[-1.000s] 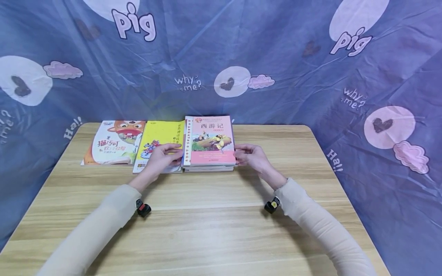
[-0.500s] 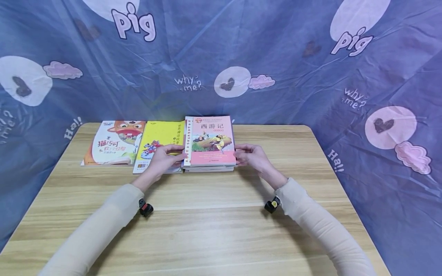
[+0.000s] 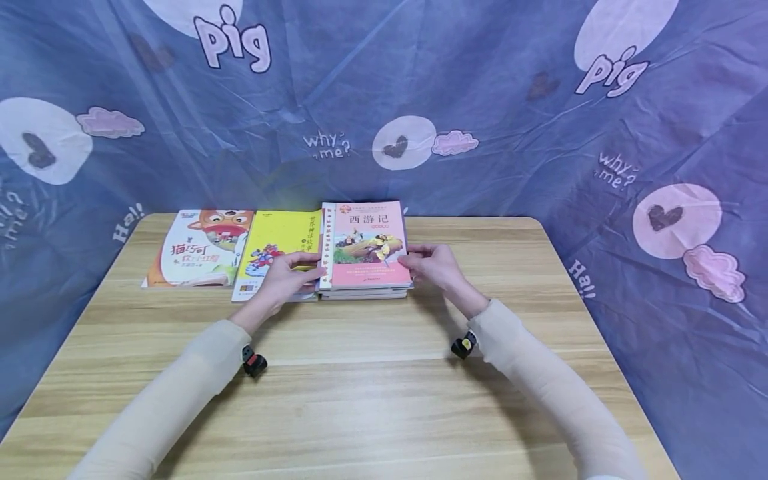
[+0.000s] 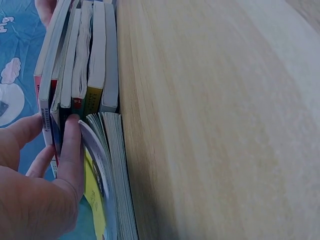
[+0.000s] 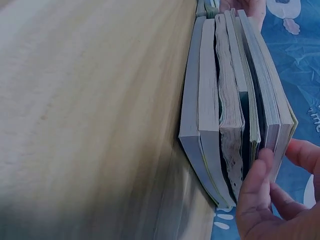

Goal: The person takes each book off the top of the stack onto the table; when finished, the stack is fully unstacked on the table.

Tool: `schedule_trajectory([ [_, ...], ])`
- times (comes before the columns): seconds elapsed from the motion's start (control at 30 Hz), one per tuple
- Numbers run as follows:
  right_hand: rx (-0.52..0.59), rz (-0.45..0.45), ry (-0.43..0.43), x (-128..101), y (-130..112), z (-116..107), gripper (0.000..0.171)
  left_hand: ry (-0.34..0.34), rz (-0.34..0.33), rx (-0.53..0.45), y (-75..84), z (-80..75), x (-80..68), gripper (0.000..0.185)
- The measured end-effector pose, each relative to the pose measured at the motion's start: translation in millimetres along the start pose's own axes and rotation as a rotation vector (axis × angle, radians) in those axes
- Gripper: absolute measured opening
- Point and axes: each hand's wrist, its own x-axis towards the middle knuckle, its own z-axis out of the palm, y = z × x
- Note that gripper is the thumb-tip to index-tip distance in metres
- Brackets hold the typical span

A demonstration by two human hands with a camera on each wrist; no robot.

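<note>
A: Book stack (image 3: 363, 250) is sitting at the back middle of the table (image 3: 372, 400), pink cover on top. Both hands are working its sides.

B: Left hand (image 3: 287, 280)?

A: It's lying across the yellow book (image 3: 273, 243) (which is butting right against the stack), fingers (image 4: 75, 150) curling in and pinching the stack's left edge; thumb is pressing on the top cover. The left wrist view is showing fingertips digging between the upper books.

B: Right hand (image 3: 433, 268)?

A: It's gripping the right edge, thumb over the pink cover, fingers (image 5: 257, 172) pressing on the page edges of the upper books. How many books it's actually holding, can't tell.

B: Stack squared up?

A: Not quite. The right wrist view is showing page edges stepping out unevenly.

B: Anything else?

A: Orange book (image 3: 198, 248) is lying flat just left of the yellow one, touching it. Blue printed cloth (image 3: 480, 80) is hanging behind the table.
</note>
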Motion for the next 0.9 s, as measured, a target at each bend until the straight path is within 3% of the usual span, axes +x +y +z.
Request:
schedule_trajectory([
  [0.27, -0.037, 0.024, 0.007, 10.6, -3.5, 4.0, 0.050, -0.007, 0.005, 0.003, -1.7, -0.7, 0.0, 0.052],
  [0.9, 0.117, 0.054, -0.102, 15.8, 1.6, -6.7, 0.051, 0.001, -0.004, 0.018, -0.8, 0.3, 2.1, 0.051],
])
